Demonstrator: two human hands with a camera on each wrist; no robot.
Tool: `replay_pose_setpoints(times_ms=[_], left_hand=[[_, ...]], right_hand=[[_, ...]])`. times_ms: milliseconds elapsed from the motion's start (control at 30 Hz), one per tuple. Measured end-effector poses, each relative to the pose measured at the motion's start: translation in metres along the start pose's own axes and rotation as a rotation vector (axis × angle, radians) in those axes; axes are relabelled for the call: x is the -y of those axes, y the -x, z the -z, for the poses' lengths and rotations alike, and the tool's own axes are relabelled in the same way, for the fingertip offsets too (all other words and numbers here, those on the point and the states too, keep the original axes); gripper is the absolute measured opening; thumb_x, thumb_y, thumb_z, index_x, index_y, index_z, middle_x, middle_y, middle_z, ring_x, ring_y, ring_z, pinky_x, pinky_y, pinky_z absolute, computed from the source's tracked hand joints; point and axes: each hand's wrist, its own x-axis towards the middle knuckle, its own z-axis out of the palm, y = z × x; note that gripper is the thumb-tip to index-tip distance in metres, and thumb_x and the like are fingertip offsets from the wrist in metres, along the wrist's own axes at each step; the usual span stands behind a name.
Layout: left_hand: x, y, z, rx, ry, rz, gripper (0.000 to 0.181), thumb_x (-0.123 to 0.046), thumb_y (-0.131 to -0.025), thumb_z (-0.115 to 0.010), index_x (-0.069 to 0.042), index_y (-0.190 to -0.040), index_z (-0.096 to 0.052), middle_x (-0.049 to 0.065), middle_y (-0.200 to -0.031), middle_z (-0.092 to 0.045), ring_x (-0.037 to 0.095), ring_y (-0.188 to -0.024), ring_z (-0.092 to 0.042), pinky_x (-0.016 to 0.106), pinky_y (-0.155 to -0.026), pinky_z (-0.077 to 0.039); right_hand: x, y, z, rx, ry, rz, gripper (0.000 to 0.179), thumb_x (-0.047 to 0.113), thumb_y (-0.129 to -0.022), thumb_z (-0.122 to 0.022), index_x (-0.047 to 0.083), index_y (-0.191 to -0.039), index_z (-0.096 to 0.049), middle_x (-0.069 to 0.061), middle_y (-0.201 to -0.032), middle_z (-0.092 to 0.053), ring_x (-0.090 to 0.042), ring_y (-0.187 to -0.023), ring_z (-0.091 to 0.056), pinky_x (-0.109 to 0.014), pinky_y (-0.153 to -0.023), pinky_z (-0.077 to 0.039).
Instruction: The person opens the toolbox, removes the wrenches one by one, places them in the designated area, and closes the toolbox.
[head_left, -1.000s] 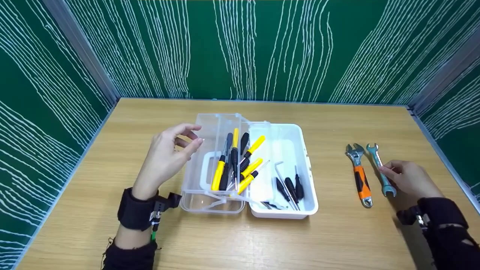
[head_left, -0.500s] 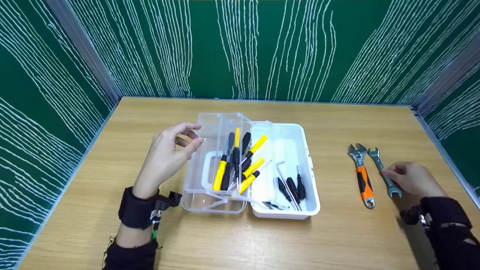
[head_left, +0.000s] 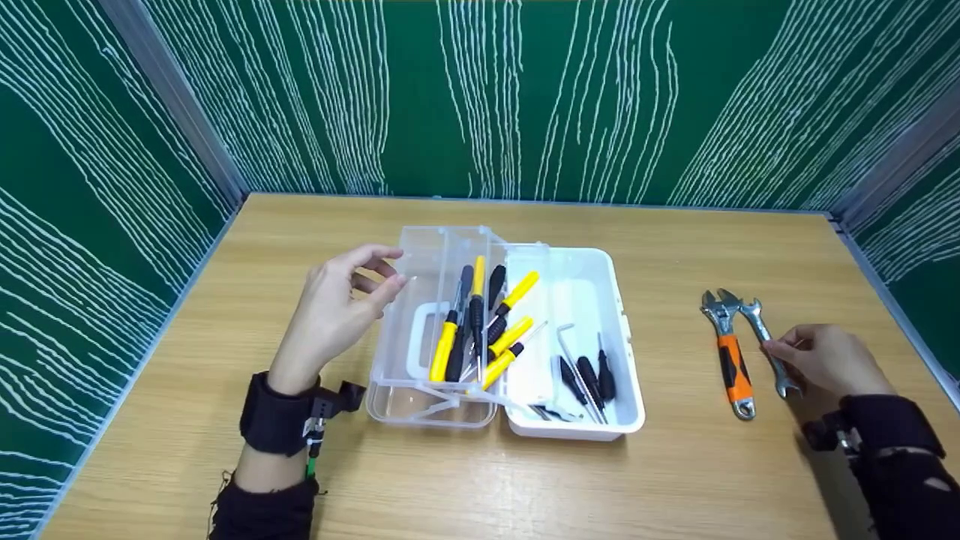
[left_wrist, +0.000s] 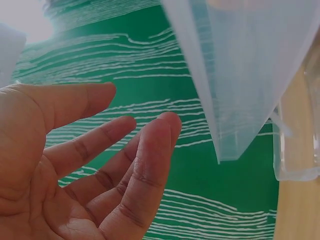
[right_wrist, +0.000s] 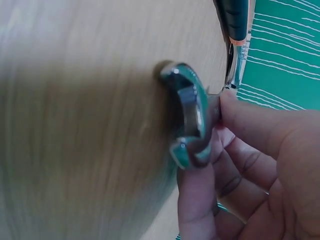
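Note:
In the head view my right hand (head_left: 836, 361) pinches a double open-ended wrench (head_left: 765, 341) between thumb and fingers. The right wrist view shows one forked end of this wrench (right_wrist: 192, 117) close up, tipped on edge over the table. Just left of it lies an adjustable wrench (head_left: 729, 352) with an orange and black handle; their upper ends are very close, and I cannot tell whether they touch. My left hand (head_left: 334, 311), fingers loosely bent with nothing between them, hovers beside the raised clear lid (head_left: 420, 259) of a toolbox. A gap separates hand and lid in the left wrist view.
The white toolbox base (head_left: 630, 360) holds several black-handled tools and a hex key (head_left: 571, 352). A clear tray beside it carries several yellow and black screwdrivers (head_left: 445, 349). Green panels with white lines (head_left: 585, 97) wall in the wooden table (head_left: 540, 487).
The open-ended wrench has turned in my right hand, and its upper end now sits closer to the adjustable wrench. The head view has shifted slightly. My left hand keeps its pose.

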Motion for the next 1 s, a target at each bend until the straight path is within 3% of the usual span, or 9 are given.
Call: replay_pose_setpoints(times_ms=[433,600,800,1000], left_hand=[[0.001,0.002,0.003,0.001,0.0,0.013,0.034,-0.017,-0.102,-0.075,-0.012,-0.136,-0.072,0.01,-0.112,-0.076,0.025,-0.089,-0.075,0.028,-0.069,-0.064],[0.001,0.002,0.007,0.003,0.008,0.03,0.034,-0.018,-0.103,-0.074,-0.011,-0.136,-0.071,0.011,-0.114,-0.075,0.027,-0.091,-0.075,0.027,-0.069,-0.063],[0.008,0.003,0.012,-0.02,0.021,0.051,0.031,-0.015,-0.105,-0.07,-0.012,-0.136,-0.071,0.013,-0.115,-0.074,0.028,-0.091,-0.074,0.028,-0.071,-0.065],[0.027,0.004,0.012,-0.028,0.005,0.097,0.034,-0.014,-0.106,-0.068,-0.009,-0.139,-0.068,0.016,-0.115,-0.073,0.029,-0.096,-0.074,0.034,-0.072,-0.067]], right_hand=[[0.003,-0.001,-0.002,-0.007,0.003,-0.052,0.034,0.033,-0.109,-0.064,-0.001,-0.109,-0.063,-0.008,-0.083,-0.07,-0.024,-0.074,-0.06,-0.03,-0.063,-0.041],[0.014,0.007,-0.003,-0.081,-0.006,-0.04,0.038,0.035,-0.112,-0.057,-0.002,-0.115,-0.061,-0.016,-0.093,-0.068,-0.028,-0.08,-0.06,-0.031,-0.061,-0.044],[0.051,0.021,-0.008,-0.161,-0.022,0.1,0.049,0.047,-0.112,-0.053,-0.001,-0.121,-0.062,-0.025,-0.108,-0.067,-0.031,-0.085,-0.062,-0.03,-0.06,-0.049],[0.089,0.03,-0.019,-0.143,-0.115,0.264,0.049,0.047,-0.111,-0.057,0.003,-0.13,-0.064,-0.022,-0.11,-0.073,-0.022,-0.08,-0.067,-0.028,-0.061,-0.055]])
